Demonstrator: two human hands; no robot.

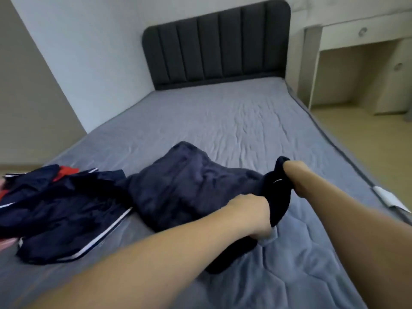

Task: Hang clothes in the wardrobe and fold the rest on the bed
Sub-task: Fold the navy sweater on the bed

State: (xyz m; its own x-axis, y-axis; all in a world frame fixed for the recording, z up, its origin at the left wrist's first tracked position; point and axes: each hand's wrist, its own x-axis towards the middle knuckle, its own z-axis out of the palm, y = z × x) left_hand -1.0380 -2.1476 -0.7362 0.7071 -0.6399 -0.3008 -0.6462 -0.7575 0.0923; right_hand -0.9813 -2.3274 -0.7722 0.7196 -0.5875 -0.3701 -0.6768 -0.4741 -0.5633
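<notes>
A dark navy garment (pixel 278 197) is stretched between both hands over the near part of the bed (pixel 234 121). My left hand (pixel 249 215) grips its lower end, fingers curled into the cloth. My right hand (pixel 296 175) grips its upper end, the fingertips hidden inside the fabric. Behind it lies a crumpled dark blue garment (pixel 185 186). To the left is a heap of navy clothes with white stripes and red patches (pixel 55 210).
A dark padded headboard (pixel 218 45) stands at the far end of the bed. A white desk with drawers (pixel 356 41) is at the right, over beige floor (pixel 367 141). A white label (pixel 390 197) sticks out at the mattress's right edge.
</notes>
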